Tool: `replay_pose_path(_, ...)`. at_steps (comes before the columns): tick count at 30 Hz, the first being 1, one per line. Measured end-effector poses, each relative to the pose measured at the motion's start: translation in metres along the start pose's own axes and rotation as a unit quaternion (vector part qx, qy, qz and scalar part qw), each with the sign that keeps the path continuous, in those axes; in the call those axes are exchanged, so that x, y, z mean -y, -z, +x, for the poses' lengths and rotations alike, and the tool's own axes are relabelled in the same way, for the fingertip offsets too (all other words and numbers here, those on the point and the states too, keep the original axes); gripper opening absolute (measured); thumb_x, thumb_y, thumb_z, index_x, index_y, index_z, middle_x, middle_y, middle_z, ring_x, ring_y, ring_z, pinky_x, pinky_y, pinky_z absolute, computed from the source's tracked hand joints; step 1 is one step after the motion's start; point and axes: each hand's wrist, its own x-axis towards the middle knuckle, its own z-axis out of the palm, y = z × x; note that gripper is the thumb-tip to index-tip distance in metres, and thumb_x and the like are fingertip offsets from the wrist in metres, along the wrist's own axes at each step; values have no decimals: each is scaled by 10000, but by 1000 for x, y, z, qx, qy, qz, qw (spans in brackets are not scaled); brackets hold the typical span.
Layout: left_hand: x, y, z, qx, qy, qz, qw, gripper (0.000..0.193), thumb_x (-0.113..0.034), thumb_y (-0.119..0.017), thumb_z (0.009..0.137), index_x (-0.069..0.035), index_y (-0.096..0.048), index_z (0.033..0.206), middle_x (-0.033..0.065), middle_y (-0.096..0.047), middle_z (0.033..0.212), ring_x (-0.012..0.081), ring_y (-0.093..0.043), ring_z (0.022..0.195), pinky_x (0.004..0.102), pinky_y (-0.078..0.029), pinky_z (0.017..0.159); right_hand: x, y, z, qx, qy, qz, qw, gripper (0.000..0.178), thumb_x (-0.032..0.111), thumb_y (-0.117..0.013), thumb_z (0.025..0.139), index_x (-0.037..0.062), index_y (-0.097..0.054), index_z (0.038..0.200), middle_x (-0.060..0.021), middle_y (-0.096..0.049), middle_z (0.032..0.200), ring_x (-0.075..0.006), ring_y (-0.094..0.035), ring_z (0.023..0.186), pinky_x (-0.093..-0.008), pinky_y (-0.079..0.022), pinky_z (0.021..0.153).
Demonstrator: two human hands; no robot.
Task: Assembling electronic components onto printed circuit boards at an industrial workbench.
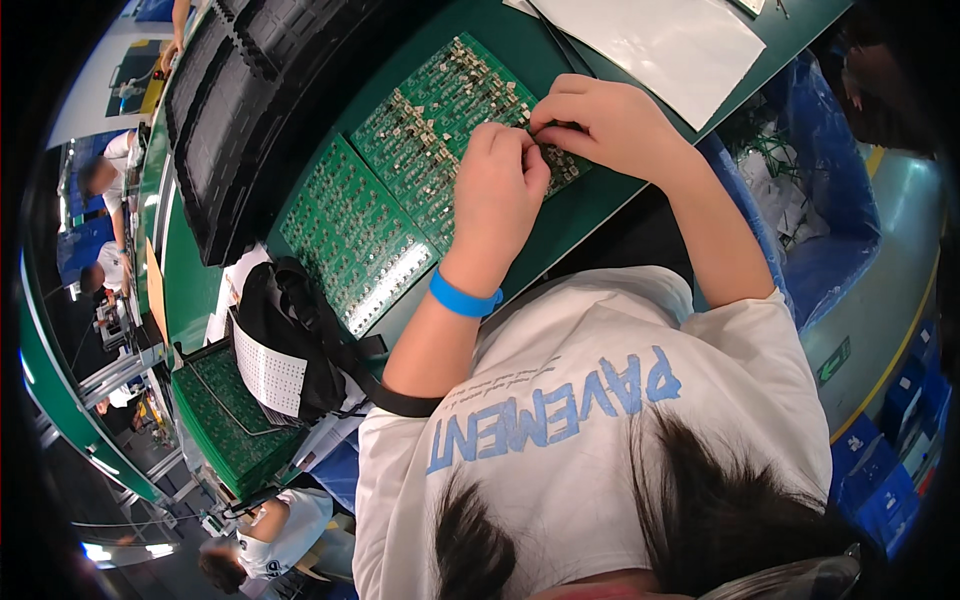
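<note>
A green circuit board (pixel 410 130) crowded with small metal and pale parts lies on the green table. Over its near right part, my left hand (pixel 500 180) and my right hand (pixel 605 120) meet with fingertips close together. Both are closed in a pinch, and whatever sits between their fingers is hidden or too small to name. My left wrist wears a blue band (pixel 462 297). Directly left of the crowded board lies a second green board (pixel 345 230), with fewer raised parts and a bright glare at its near corner.
Stacked black trays (pixel 225 130) rise at the left. Nearer are a black bag-like bundle (pixel 285 310) with a white printed sheet (pixel 268 368) and a stack of green boards (pixel 220 420). White paper (pixel 680 60) covers the far right. A blue-lined bin (pixel 840 250) holds white scraps. Other people work leftward.
</note>
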Motion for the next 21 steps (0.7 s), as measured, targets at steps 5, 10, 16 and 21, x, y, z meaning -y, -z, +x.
replay_pose_path(5,0,0,0,-3,12,-6,1000,100,-12,-619,753,-11,-567,838,149,-531,854,312,-558,702,380,-484,600,-1,-4,0,-38,60,-21,997,113,130,-668,783,88,-616,873,-17,-567,849,-214,-598,721,-308,-478,608)
replay_pose_path(10,-4,2,3,-5,13,10,1000,124,-21,-626,762,-11,-589,880,137,-540,857,277,-567,653,360,-484,564,-3,-8,1,-32,63,-48,996,109,133,-659,789,78,-601,862,-23,-566,844,-219,-598,748,-312,-485,623)
replay_pose_path(16,-6,5,5,1,33,-6,999,133,-38,-635,775,-21,-611,905,125,-561,865,263,-572,624,348,-489,558,-3,-8,1,-25,62,-68,995,114,133,-655,794,78,-593,872,-28,-563,837,-223,-593,768,-317,-485,637)
replay_pose_path(21,-6,5,6,0,46,-13,999,118,-46,-643,773,-23,-623,886,126,-572,865,266,-587,654,347,-491,575,-2,-9,1,-26,58,-70,995,113,133,-649,801,77,-590,879,-33,-563,839,-231,-592,777,-322,-485,648)
